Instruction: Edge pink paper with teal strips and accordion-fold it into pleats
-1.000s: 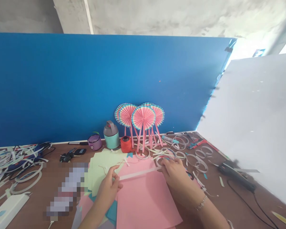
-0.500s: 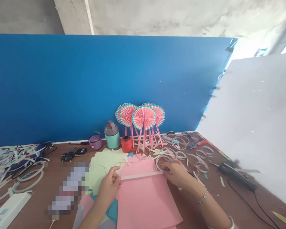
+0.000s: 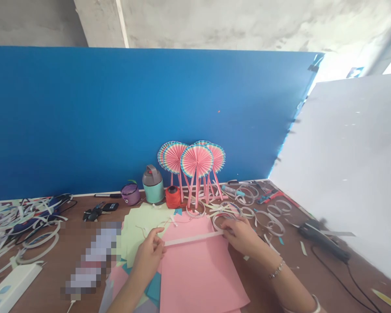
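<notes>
The left hand (image 3: 148,253) and right hand (image 3: 243,238) pinch opposite ends of the white strip (image 3: 193,239) across the pink paper sheet's (image 3: 202,276) far edge; uneven pull could skew it, or the white ring (image 3: 214,222) behind that edge could snag fingers.

Pink sheet (image 3: 200,274): smooth matt paper. Strip (image 3: 193,238): smooth, matt. Fans (image 3: 197,161): pleated paper. Bracelet (image 3: 276,269): shiny metal.
</notes>
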The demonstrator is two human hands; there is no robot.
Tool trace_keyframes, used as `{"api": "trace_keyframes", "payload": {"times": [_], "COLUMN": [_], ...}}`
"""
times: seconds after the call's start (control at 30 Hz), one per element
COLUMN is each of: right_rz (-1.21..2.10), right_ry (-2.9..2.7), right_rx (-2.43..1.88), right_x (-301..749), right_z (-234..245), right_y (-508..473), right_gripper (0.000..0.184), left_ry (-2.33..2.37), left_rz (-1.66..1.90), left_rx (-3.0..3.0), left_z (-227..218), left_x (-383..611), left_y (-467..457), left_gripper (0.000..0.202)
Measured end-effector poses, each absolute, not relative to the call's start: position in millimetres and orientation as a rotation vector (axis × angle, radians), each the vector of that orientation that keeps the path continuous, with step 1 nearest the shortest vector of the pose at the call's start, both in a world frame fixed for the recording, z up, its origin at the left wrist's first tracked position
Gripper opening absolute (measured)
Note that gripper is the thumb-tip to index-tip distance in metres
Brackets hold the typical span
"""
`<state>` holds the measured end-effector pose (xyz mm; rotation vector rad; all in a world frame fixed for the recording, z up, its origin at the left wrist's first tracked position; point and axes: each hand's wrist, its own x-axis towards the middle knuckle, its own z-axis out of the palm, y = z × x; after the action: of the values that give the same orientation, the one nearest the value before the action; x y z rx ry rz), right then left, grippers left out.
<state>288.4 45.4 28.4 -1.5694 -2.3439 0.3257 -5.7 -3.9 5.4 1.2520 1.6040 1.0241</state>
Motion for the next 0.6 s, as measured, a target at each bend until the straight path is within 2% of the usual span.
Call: {"api": "trace_keyframes", "payload": {"times": [0.3, 0.5, 0.6], "right_rz": [0.288, 0.567, 0.555], "right_ry": [-2.097, -1.764, -1.562], "right_rx": [-1.496, -1.445, -1.464], "right_x": [290.6, 284.9, 300.5], "right_z": [34.6, 42.2, 35.3], "right_y": [48.6, 46.5, 54.8], "right_gripper": [0.021, 0.023, 0.024], "left_ry": [1.606, 1.688, 1.665], "left_rz": [1.248, 1.391, 1.466], "left_rx": [1.387, 1.684, 1.887], "left_z": [17.8, 22.6, 24.9], "left_x": [-1.8, 6.1, 0.0], "left_y": [-8.4, -23.9, -27.8], "left_gripper": [0.037, 0.028, 0.018]}}
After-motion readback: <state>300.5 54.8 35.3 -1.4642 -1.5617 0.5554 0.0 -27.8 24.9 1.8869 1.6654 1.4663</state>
